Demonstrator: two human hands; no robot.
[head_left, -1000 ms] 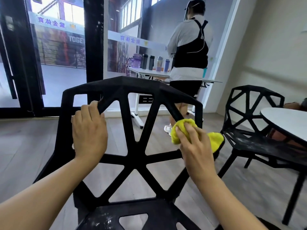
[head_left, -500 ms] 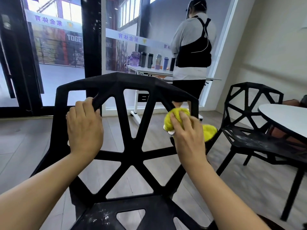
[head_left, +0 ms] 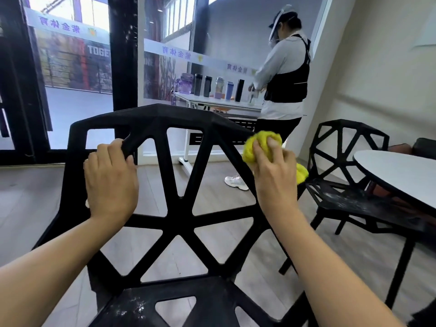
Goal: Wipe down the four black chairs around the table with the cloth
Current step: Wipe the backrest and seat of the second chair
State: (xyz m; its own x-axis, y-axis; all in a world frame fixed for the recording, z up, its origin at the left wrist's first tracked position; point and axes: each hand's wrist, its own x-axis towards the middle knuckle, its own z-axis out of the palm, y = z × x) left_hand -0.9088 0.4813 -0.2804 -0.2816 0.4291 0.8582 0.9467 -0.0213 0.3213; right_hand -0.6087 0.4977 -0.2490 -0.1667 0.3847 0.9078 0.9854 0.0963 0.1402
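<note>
A black chair [head_left: 179, 218] with an open lattice back stands right in front of me, its dusty seat at the bottom of the view. My left hand [head_left: 111, 180] grips a slanted strut of the backrest near its upper left. My right hand [head_left: 271, 175] holds a bunched yellow cloth [head_left: 262, 147] against the upper right edge of the backrest. A second black chair [head_left: 346, 175] stands to the right, beside a round white table [head_left: 401, 175]; white dust marks its seat.
A person [head_left: 285, 86] stands with their back to me at a white side table [head_left: 212, 100] carrying several bottles. Glass doors and a black pillar [head_left: 122, 55] fill the left. Grey wood floor [head_left: 21, 199] lies around the chairs.
My right hand has slid the yellow cloth up the right strut toward the top corner of the backrest. My left hand has kept its grip on the same strut.
</note>
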